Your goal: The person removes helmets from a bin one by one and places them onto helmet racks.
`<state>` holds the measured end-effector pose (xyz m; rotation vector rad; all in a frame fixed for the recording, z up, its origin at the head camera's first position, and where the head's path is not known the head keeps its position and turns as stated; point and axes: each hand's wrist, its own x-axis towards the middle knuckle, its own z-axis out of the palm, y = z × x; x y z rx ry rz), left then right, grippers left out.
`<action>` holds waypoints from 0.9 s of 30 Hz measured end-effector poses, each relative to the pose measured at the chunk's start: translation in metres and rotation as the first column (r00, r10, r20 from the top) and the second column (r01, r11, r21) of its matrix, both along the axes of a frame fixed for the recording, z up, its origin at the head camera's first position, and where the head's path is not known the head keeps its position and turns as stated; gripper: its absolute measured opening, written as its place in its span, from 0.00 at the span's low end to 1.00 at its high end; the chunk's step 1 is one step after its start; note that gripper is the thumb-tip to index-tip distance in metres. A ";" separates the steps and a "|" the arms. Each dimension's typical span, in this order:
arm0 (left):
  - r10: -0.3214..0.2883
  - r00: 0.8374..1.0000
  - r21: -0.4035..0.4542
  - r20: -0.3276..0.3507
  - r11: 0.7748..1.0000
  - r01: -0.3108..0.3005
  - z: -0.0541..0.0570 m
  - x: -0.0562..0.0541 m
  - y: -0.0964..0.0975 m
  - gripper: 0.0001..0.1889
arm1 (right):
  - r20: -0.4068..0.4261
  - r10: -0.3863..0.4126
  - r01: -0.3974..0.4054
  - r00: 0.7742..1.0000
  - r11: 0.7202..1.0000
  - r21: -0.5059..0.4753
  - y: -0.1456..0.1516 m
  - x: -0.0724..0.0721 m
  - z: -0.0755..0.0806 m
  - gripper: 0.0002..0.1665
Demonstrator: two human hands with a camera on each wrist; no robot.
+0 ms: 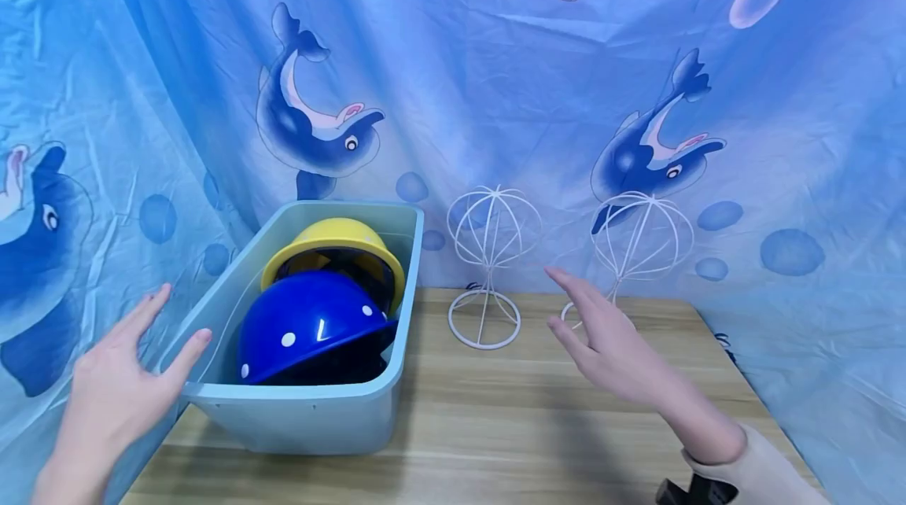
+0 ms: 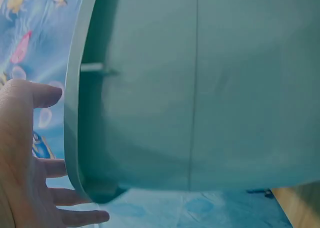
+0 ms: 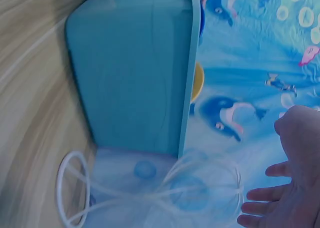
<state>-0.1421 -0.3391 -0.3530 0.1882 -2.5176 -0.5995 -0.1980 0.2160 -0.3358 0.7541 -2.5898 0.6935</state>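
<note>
Two hard hats lie in a light blue-green plastic bin [image 1: 318, 418]: a blue hard hat [image 1: 311, 324] in front, tilted, and a yellow hard hat [image 1: 340, 234] behind it. My left hand [image 1: 123, 383] hovers at the bin's near left corner, thumb and fingers spread, holding nothing. In the left wrist view its fingers reach beside the bin's rim [image 2: 72, 113]. My right hand [image 1: 609, 340] is in the air over the table, fingers extended and nothing in its grasp. Behind it, partly covered, stands a white wire stand [image 1: 640, 241] with a globe-shaped top.
A second white wire stand [image 1: 488, 269] rises between the bin and my right hand, on a round base ring. Everything rests on a wood-grain table [image 1: 481, 426]. Blue curtains [image 1: 495, 96] printed with dolphins and bubbles hang behind and at both sides.
</note>
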 end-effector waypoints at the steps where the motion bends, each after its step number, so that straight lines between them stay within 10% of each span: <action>1: 0.017 1.000 0.001 0.000 1.000 -0.017 0.000 0.000 -0.002 0.45 | -0.007 0.019 -0.019 1.000 1.000 -0.008 -0.005 -0.002 0.002 0.39; 19: 0.094 0.993 0.094 0.077 0.990 -0.101 -0.025 0.000 -0.016 0.43 | 0.082 0.322 -0.294 0.943 0.923 -0.248 -0.122 -0.044 0.023 0.25; 27: 0.149 0.988 0.053 0.043 0.987 -0.151 -0.027 -0.001 -0.010 0.39 | 0.294 0.443 -0.313 0.847 0.862 -0.398 -0.167 -0.064 0.031 0.24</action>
